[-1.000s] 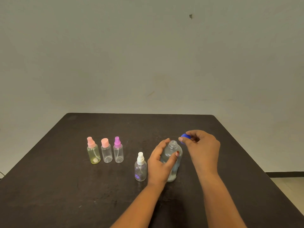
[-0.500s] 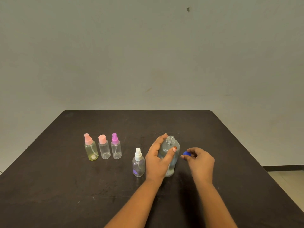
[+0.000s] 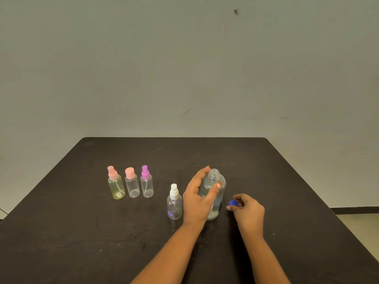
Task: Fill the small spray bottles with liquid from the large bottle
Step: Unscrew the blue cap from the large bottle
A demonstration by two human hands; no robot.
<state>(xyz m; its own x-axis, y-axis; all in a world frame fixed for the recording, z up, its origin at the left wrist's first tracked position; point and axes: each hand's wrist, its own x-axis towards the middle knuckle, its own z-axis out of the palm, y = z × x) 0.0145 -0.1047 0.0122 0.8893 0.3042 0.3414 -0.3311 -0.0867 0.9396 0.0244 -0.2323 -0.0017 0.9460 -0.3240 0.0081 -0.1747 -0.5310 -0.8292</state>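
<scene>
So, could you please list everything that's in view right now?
large bottle: one, clear, uncapped, centre-right of table
blue cap: one, blue, right of large bottle
yellowish spray bottle: one, pink sprayer, row's left end
pink-capped bottle: one, clear, row's middle
purple-topped spray bottle: one, clear, row's right end
white-topped spray bottle: one, clear, left of large bottle
table: one, black
wall: one, grey, behind
left hand: grips large bottle
right hand: pinches blue cap

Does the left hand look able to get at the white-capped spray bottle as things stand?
Probably yes: the white-capped spray bottle stands right beside the left hand, nothing between them, but that hand grips the large bottle and must release it first.
</scene>
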